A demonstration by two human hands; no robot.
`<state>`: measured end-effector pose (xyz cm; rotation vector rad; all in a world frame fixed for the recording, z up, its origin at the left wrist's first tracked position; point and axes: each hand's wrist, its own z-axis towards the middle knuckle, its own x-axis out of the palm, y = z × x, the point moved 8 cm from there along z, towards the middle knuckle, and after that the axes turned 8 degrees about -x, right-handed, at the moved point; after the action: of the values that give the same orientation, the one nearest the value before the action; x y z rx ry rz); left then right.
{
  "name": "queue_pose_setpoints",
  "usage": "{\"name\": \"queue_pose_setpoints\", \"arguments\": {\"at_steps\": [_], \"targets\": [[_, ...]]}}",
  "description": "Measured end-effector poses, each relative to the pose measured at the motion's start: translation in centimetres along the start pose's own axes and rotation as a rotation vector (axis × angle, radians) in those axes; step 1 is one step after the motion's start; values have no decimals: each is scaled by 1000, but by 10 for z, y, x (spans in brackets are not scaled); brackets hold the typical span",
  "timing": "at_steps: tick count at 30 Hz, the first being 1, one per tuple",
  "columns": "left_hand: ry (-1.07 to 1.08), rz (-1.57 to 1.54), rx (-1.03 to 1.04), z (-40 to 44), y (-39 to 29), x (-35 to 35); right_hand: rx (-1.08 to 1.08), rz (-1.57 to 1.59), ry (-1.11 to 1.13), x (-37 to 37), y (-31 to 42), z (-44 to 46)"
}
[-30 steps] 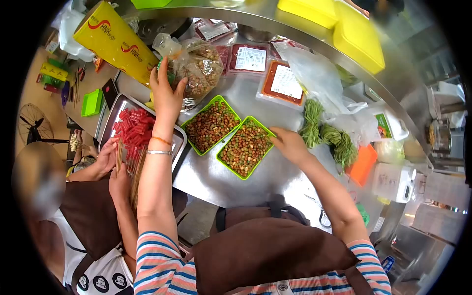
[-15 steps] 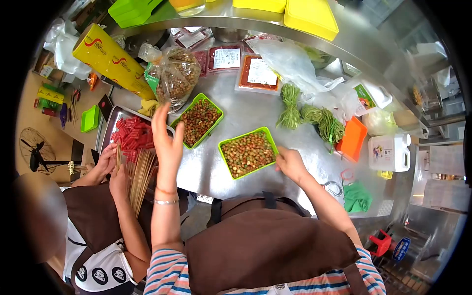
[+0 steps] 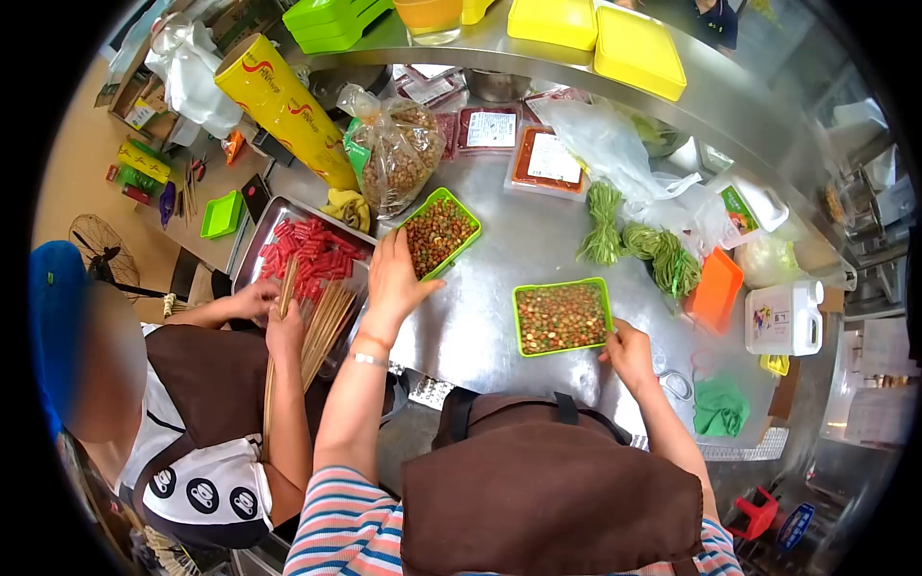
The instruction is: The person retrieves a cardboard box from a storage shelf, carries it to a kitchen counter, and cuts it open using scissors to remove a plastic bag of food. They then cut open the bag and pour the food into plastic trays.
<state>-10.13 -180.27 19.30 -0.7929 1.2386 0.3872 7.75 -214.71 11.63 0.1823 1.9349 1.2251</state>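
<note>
My right hand (image 3: 629, 353) grips the lower right corner of a green tray (image 3: 520, 343) with its fingers closed on the rim. The tray is full of small round reddish-brown and green pieces (image 3: 562, 317). My left hand (image 3: 394, 278) is open, thumb spread, at the left side of a second green tray (image 3: 468, 248). That tray holds similar, darker pieces (image 3: 437, 233); whether the fingertips touch its rim, I cannot tell. Behind the second tray stands a clear bag (image 3: 399, 158) of similar round pieces.
On the left, a co-worker's hands (image 3: 279, 317) hold thin wooden sticks (image 3: 327, 322) by a metal tray (image 3: 252, 252) of red pieces (image 3: 303, 250). Green bundles (image 3: 602, 226), an orange tray (image 3: 715, 291), a white jug (image 3: 783, 319) and scissors (image 3: 677, 386) lie right. A shelf (image 3: 461, 56) overhangs the back.
My left hand has come down from a raised position to the left tray's side. The tray in my right hand has turned and moved right, away from the other. The whole view has shifted.
</note>
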Motion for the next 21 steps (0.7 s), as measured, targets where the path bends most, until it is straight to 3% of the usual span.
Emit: {"name": "queue_pose_setpoints", "arguments": {"at_steps": [8, 12, 14, 18, 21], "targets": [[348, 276, -78, 57, 18, 66, 149, -16, -177, -55, -58, -3], [317, 297, -36, 55, 5, 53, 160, -22, -259, -62, -61, -13], [186, 121, 3, 51, -2, 43, 180, -63, -290, -70, -55, -27], [155, 76, 171, 31, -43, 27, 167, -33, -266, -76, -42, -45], [227, 64, 164, 1, -67, 32, 136, -35, -239, -74, -48, -56]]}}
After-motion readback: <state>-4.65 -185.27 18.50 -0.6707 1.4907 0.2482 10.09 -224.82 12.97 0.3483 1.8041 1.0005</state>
